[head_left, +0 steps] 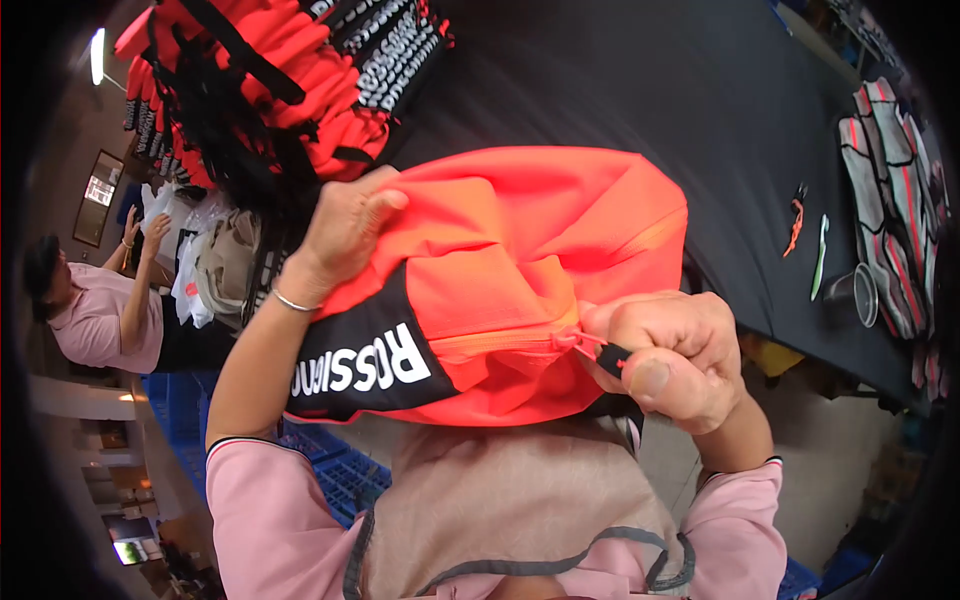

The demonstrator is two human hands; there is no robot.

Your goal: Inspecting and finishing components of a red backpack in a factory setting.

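A bright red-orange fabric bag lies in front of me, its cloth bunched and creased. A black panel with white lettering runs along its left part. My left hand is closed on the bag's far left edge, gathering the cloth under the fingers. At the near right, my right hand pinches the bag's zipper pull, which has a black tab on a red cord. The slider sits at the right end of the zipper, and the zipper line looks closed to its left. Part of the bag's near edge is hidden against my apron.
Stacked red and black bags with black straps rise at the far left of the black-covered table. Grey bags with red trim, a clear cup and a light green tool lie right. Another person stands left.
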